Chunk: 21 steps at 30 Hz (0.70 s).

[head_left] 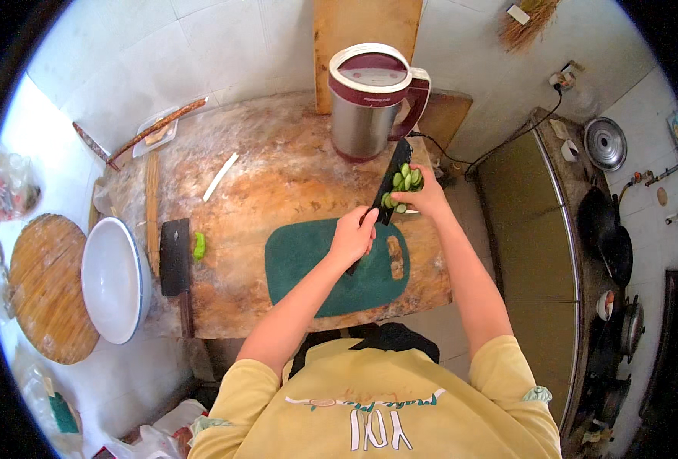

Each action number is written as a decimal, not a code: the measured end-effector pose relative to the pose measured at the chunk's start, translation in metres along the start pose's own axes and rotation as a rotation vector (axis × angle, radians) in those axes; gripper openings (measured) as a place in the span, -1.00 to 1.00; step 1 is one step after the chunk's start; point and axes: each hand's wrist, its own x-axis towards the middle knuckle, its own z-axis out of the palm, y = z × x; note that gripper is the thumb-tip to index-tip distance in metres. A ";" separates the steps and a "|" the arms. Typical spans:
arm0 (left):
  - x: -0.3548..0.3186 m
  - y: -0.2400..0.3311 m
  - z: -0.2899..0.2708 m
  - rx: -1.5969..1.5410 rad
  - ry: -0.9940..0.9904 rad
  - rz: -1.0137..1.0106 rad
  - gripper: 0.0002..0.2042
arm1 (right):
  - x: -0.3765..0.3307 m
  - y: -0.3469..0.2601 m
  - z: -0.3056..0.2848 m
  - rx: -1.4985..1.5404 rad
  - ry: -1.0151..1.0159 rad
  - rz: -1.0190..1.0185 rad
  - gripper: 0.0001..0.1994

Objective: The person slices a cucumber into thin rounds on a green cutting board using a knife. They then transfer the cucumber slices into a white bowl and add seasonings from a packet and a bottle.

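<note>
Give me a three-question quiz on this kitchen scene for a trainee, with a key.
1. Which hand grips the handle of the held knife?
2. True or false: the right hand touches green slices at the blade.
3. What lies just right of the cleaver on the table? A) a spoon; B) a green vegetable piece; C) an egg.

Key:
1. The left hand.
2. True.
3. B.

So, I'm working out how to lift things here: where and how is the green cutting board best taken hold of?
Probably by the narrow right rim, coming from the right and hooking into the slot: the green cutting board appears to lie flat, and that long opening runs alongside its right edge, uncovered.
</note>
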 end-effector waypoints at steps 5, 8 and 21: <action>0.033 -0.019 0.019 0.303 0.139 0.115 -0.73 | 0.018 0.012 -0.011 -0.112 -0.091 0.163 -0.26; 0.042 -0.028 0.022 0.448 0.194 0.165 -0.73 | 0.027 0.033 -0.009 -0.608 -0.090 -0.047 -0.46; 0.025 -0.006 0.036 0.235 0.221 0.009 -0.74 | 0.028 0.019 -0.027 -0.278 0.013 -0.248 -0.81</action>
